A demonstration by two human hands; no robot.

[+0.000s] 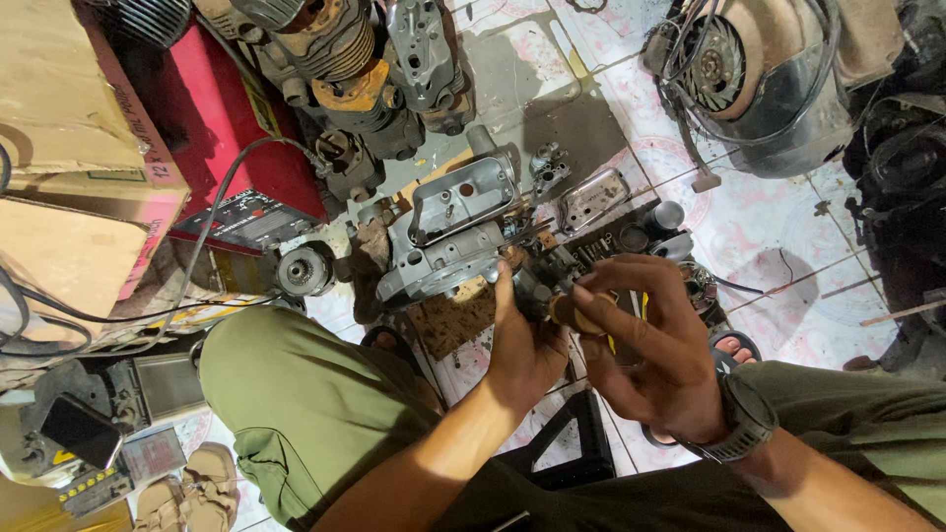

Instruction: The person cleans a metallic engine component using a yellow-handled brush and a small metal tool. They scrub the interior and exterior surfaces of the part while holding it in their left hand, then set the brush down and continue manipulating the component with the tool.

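Metal carburettor-like part (537,281) is being held above the floor; left hand (522,345) is clasping its body, right hand (645,345) is pinching a brown-handled tool (581,313) against it. Engine casings (448,232) are lying dismantled; reassembly not yet visible.

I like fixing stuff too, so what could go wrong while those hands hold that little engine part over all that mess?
The small dark part is held in the air by the left hand and right hand; if it slips, it might hit the grey engine cover just beneath. Small bits could get lost among the loose metal pieces on the tiled floor.
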